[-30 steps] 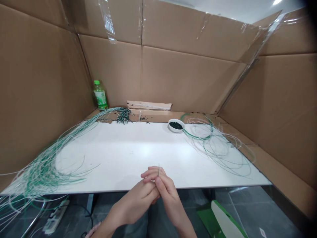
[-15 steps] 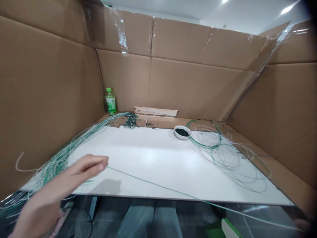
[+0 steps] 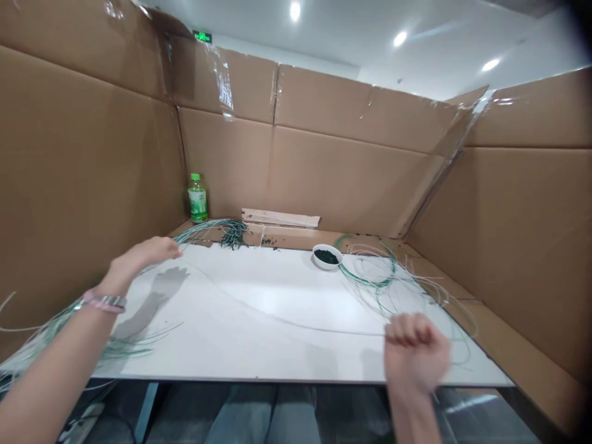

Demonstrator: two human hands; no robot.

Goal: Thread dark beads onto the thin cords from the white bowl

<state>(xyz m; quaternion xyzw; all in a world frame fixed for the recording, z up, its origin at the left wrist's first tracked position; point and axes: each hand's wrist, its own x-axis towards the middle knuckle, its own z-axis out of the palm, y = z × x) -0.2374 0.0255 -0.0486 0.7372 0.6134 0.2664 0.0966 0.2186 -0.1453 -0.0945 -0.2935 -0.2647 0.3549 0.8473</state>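
Slanting nearer toward the right, a strand point(image 3: 317, 329) is clamped by left hand point(image 3: 150, 251) and right hand point(image 3: 416, 351).

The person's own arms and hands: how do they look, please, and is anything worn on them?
The left hand and the right hand, somewhat blurred, wear no gloves. Around the left wrist are a pink band and a shiny silvery band. No sleeve shows; the right wrist has no visible band.

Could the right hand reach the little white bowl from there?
Probably yes: between the right hand and the white bowl lie just flat tabletop and maybe some thin loops. But the hand is closed, seemingly on a strand, so it may need to open.
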